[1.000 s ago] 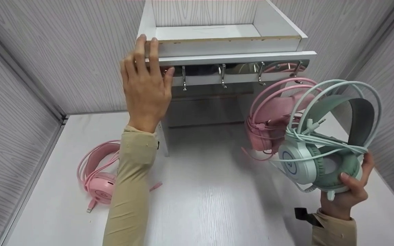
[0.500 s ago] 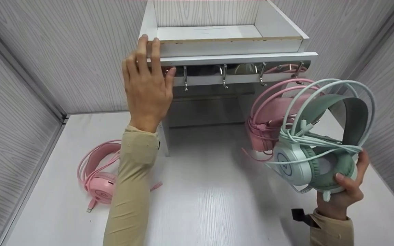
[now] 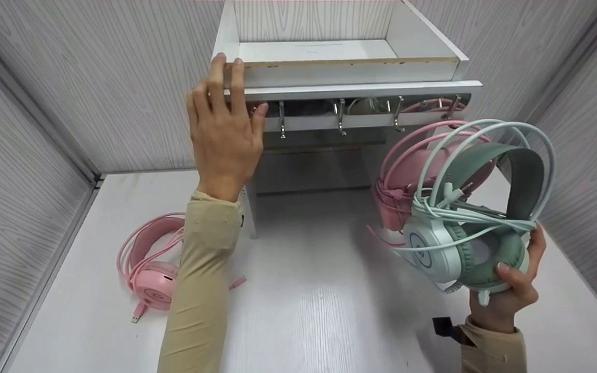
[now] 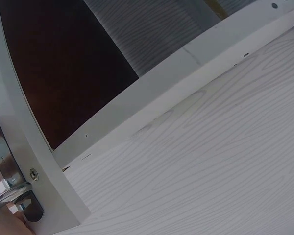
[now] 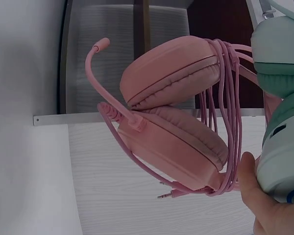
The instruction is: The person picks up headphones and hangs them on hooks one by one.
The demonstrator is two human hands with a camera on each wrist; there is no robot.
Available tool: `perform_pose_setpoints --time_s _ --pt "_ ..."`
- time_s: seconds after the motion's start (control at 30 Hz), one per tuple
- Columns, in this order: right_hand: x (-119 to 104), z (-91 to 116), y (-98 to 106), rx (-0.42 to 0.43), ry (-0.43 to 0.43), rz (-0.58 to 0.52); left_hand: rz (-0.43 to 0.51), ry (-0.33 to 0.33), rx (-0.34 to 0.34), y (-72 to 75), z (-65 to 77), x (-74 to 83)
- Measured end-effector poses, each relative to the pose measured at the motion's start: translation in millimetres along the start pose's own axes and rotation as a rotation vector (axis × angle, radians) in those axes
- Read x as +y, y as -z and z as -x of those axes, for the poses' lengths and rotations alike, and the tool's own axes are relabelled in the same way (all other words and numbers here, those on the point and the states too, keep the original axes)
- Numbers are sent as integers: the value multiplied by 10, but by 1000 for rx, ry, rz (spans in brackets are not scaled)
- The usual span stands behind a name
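My left hand [image 3: 226,132] rests on the left end of the white hook rail [image 3: 309,90], fingers lying up over the shelf edge and the thumb across the front. In the left wrist view, part of that hand shows behind a metal hook [image 4: 12,196]. With my right hand [image 3: 511,295] I hold a mint-green headset [image 3: 433,254] by one ear cup, its cable wound around it. Just behind it a pink headset [image 3: 394,207] hangs at the rightmost hook, partly hidden. In the right wrist view, the pink headset's microphone boom [image 5: 100,73] sticks out.
A second pink headset [image 3: 153,285] lies on the white tabletop [image 3: 303,311] at left, partly covered by my left sleeve [image 3: 197,290]. Several metal hooks [image 3: 341,116] line the rail. Above is an open-topped white shelf box [image 3: 340,72]; patterned walls [image 3: 29,155] enclose the sides.
My right hand has moved left with the mint-green headset, which covers more of the hanging pink one. The left hand stays on the rail; the view has shifted slightly.
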State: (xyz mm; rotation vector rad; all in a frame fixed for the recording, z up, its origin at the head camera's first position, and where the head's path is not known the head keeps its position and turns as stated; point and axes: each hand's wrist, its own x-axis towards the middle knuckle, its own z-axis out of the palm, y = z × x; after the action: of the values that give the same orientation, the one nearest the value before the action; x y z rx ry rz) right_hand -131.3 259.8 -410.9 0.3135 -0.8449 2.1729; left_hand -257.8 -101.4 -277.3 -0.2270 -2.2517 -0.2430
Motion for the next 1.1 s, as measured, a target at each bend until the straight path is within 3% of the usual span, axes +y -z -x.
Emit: perform_pose_setpoints --time_s 0.37,1.1 --pt "62 56 -86 -35 -26 12 -25 -1 36 -24 11 1" --pt "158 174 -284 -70 -70 104 -8 2 22 -13 9 -1"
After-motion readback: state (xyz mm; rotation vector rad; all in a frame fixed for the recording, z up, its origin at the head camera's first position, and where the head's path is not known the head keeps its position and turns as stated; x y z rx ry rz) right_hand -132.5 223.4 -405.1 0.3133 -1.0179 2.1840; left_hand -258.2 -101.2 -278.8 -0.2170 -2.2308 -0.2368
